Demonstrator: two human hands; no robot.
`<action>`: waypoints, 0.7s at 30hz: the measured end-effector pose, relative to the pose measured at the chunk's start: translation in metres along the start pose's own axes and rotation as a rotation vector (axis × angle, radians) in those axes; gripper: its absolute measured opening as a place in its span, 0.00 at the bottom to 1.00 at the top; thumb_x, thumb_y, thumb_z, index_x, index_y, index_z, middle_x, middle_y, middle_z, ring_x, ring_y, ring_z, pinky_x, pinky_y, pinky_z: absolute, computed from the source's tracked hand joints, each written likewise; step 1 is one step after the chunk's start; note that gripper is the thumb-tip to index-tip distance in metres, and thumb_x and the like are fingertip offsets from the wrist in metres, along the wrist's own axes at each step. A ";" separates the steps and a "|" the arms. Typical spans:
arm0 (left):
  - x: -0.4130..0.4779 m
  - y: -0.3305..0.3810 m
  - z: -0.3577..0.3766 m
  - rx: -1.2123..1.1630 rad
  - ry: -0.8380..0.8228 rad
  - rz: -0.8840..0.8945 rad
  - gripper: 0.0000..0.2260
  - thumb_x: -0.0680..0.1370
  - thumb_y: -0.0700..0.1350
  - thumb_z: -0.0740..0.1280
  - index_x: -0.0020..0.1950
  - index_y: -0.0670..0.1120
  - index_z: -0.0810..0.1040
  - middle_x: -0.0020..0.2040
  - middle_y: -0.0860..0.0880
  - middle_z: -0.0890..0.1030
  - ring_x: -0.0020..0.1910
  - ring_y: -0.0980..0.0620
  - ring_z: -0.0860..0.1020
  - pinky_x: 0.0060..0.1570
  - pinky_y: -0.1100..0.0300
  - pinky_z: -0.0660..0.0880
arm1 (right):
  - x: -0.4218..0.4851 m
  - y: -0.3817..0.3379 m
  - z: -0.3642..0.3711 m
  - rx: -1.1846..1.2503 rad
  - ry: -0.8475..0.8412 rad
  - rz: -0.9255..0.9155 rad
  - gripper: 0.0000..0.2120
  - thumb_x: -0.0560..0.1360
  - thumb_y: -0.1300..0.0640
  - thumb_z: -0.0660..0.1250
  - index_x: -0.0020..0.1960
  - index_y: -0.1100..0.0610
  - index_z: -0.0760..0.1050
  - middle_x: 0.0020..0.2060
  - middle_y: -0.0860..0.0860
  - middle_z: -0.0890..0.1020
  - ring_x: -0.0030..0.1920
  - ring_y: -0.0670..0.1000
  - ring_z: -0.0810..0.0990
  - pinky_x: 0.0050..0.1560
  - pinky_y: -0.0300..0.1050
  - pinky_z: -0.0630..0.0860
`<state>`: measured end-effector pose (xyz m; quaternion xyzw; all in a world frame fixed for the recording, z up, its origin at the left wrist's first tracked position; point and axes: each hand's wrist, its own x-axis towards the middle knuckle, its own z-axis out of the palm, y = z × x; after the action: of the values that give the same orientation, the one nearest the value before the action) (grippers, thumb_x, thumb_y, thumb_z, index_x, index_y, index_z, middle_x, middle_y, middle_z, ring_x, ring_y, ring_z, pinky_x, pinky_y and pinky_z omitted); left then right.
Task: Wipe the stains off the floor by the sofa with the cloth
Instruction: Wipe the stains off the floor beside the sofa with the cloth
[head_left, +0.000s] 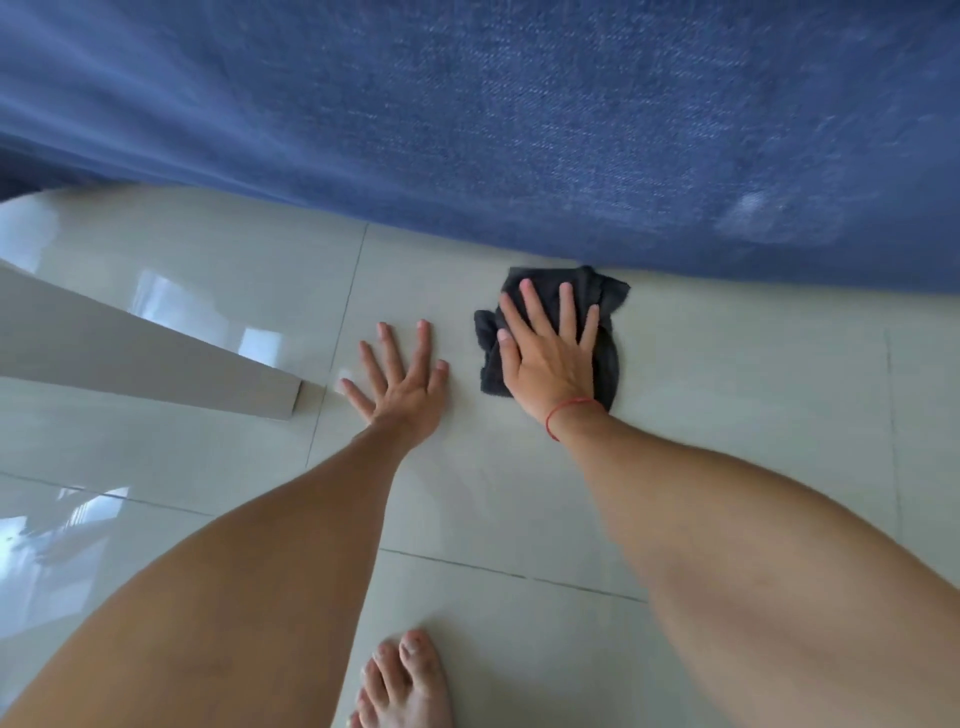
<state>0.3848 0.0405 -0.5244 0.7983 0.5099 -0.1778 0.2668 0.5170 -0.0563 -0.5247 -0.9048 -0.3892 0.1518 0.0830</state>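
Observation:
A dark grey cloth (610, 358) lies crumpled on the pale glossy floor tiles (727, 415), its far edge touching the base of the blue sofa (519, 130). My right hand (545, 358) lies flat on top of the cloth, fingers spread and pointing at the sofa, a red string around the wrist. My left hand (405, 379) rests palm down on the bare tile just left of the cloth, fingers spread, holding nothing. No stain shows clearly on the tiles around the cloth.
A light grey furniture leg or panel (156, 358) slants in from the left and ends near my left hand. A bare foot (405, 686) stands at the bottom centre. Dark grout lines cross the tiles.

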 end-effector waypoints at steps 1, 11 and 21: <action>0.000 0.000 -0.001 -0.005 -0.017 -0.002 0.25 0.79 0.59 0.44 0.72 0.69 0.35 0.76 0.54 0.29 0.74 0.48 0.29 0.68 0.38 0.30 | -0.008 -0.011 0.005 -0.003 -0.003 -0.041 0.22 0.81 0.45 0.52 0.75 0.43 0.61 0.77 0.44 0.60 0.78 0.59 0.52 0.74 0.68 0.45; -0.018 -0.027 -0.003 -0.078 0.196 -0.003 0.25 0.80 0.56 0.46 0.75 0.63 0.39 0.78 0.48 0.36 0.77 0.46 0.36 0.71 0.40 0.37 | -0.083 0.063 0.002 -0.110 -0.009 -0.179 0.23 0.80 0.46 0.50 0.74 0.46 0.65 0.75 0.45 0.66 0.76 0.56 0.61 0.75 0.58 0.57; -0.010 -0.042 0.002 -0.048 0.103 -0.104 0.24 0.79 0.57 0.42 0.73 0.66 0.36 0.77 0.53 0.32 0.75 0.49 0.31 0.69 0.39 0.32 | -0.012 0.022 0.000 -0.001 0.013 0.222 0.23 0.81 0.44 0.48 0.76 0.42 0.55 0.78 0.42 0.53 0.78 0.60 0.46 0.73 0.68 0.41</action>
<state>0.3428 0.0461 -0.5304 0.7720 0.5680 -0.1378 0.2497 0.5246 -0.0804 -0.5280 -0.9433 -0.2861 0.1540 0.0674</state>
